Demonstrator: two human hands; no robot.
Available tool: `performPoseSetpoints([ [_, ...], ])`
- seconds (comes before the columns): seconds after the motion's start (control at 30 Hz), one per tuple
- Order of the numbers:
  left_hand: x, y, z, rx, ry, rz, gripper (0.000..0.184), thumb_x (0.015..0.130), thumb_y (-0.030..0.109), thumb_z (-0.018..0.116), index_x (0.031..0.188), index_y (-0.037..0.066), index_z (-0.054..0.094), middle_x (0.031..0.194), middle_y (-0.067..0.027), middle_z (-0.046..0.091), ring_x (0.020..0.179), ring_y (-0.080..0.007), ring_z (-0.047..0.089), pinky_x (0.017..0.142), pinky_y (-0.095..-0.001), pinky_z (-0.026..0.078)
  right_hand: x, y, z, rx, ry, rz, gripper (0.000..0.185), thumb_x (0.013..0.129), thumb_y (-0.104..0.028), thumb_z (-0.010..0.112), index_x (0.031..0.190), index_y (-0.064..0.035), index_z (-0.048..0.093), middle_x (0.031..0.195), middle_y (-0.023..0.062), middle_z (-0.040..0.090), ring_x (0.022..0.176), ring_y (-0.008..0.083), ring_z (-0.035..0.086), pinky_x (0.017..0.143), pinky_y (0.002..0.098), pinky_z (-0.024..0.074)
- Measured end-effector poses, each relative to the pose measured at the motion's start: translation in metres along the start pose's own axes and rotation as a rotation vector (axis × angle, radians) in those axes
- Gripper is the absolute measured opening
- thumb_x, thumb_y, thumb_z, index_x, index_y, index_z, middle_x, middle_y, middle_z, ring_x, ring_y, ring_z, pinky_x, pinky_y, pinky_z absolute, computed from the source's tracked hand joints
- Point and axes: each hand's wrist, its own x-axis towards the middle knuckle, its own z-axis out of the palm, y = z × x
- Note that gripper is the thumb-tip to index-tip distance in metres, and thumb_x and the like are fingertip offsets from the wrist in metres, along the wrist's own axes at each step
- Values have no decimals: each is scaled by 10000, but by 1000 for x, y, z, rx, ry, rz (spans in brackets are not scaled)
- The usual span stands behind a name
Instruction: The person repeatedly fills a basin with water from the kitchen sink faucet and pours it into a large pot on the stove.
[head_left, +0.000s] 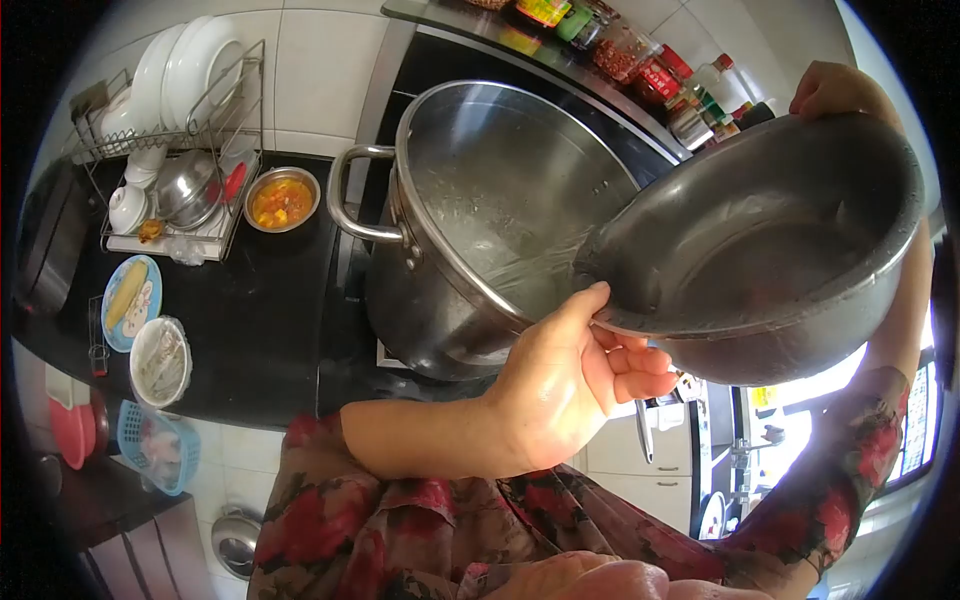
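Note:
A large grey basin (770, 255) is tilted over the rim of a deep steel stockpot (430, 300). Water (555, 262) runs from the basin's lowered lip into the pot, where more water ripples. My left hand (575, 375) holds the near rim, thumb at the edge and fingers curled beneath. At the basin's raised far side, my right hand (840, 90) grips the rim, its fingers partly hidden. The pot stands on the stove and its loop handle (365, 195) points left.
Left of the pot are a bowl of orange-red food (282, 200), a dish rack (215, 235), a patterned plate (133, 325) and a film-covered bowl (160, 362). Jars and bottles (660, 80) line the ledge behind. A blue basket (160, 445) is at lower left.

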Motion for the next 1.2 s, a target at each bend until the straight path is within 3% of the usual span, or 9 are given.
performPoseSetpoints([
  [0.3,12,-18,4,99,-126,74,372,982,343,444,951,-4,573,853,-142,625,789,-278,644,743,-430,535,-95,50,25,109,57,229,445,832,-179,650,1204,-9,473,1153,155,535,1020,237,549,861,305,445],
  [0.4,14,-26,12,313,-128,99,467,995,290,436,1372,82,256,1037,-134,572,762,-200,639,632,-348,559,-134,73,31,150,85,323,473,835,-189,651,1230,-12,459,1174,156,530,1037,239,545,875,307,440],
  [0.53,19,-45,11,557,-190,178,686,986,149,431,1476,98,-46,1197,-138,491,820,-126,613,586,-247,546,-188,110,48,206,106,477,510,839,-202,652,1264,-15,441,1202,158,523,1058,242,539,893,310,433],
  [0.7,31,-102,-10,750,-289,286,731,966,66,432,1476,76,-92,1238,-140,484,858,-94,572,624,-222,531,-266,165,57,281,142,644,557,843,-218,653,1307,-19,419,1238,160,515,1085,245,532,916,313,425],
  [0.83,45,-163,-14,799,-233,407,697,963,50,422,1486,83,-36,1157,-120,533,806,-74,571,579,-211,506,-348,220,68,345,165,756,594,847,-231,654,1342,-23,401,1266,162,509,1107,248,526,934,316,418],
  [0.93,52,-210,-26,730,-198,10,653,968,100,443,1482,77,41,835,-49,583,627,-84,574,520,-233,493,-424,274,79,399,167,838,622,849,-240,655,1368,-25,388,1287,164,504,1123,250,522,947,318,413],
  [1.03,66,-244,-70,914,-183,-216,619,973,181,465,1474,62,121,838,-67,588,606,-94,582,514,-236,488,-509,335,85,449,176,946,650,852,-250,656,1394,-28,374,1308,165,499,1139,252,518,961,320,408],
  [1.13,51,-250,-137,1240,-106,-258,393,995,245,446,1333,45,467,796,-40,601,618,-100,596,576,-238,508,-585,387,98,349,278,973,702,879,-301,636,1417,9,308,1403,183,377,1264,255,401,1047,341,320],
  [1.2,22,-239,-193,1311,208,-392,342,996,246,434,1228,30,563,741,-28,602,598,-95,593,556,-233,504,-639,421,99,260,148,999,652,890,-290,624,1385,32,350,1351,159,442,1226,230,426,1030,327,324],
])
